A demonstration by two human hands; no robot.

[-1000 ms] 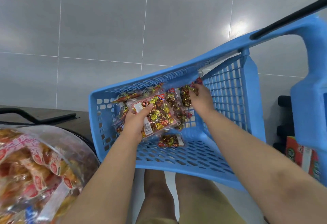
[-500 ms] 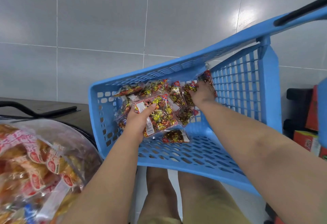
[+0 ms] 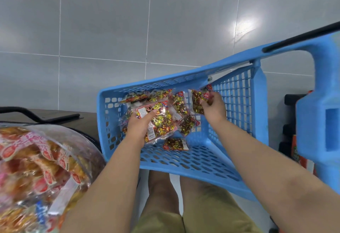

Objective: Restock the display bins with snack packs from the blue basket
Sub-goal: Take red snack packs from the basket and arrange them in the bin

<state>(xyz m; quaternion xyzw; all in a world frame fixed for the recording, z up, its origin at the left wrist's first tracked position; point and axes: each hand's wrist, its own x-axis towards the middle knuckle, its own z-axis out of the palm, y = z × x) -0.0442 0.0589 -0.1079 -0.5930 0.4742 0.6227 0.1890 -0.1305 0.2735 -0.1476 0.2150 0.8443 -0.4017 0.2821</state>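
While the left hand [image 3: 137, 128] grips a snack pack [image 3: 162, 122] inside the blue basket [image 3: 237, 104], the right hand [image 3: 214, 106] pinches a second pack [image 3: 196, 102] by its edge. Judgement: packs light, soft, slick film, contents crushable; take by sealed edges, without squeezing

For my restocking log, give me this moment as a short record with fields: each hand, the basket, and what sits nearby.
left hand: holds a large snack pack inside the basket
right hand: pinches a smaller pack near the basket's far right corner
blue basket: more packs heaped against its far wall
loose pack: lies alone on the basket floor, untouched
left of basket: clear bag of snacks
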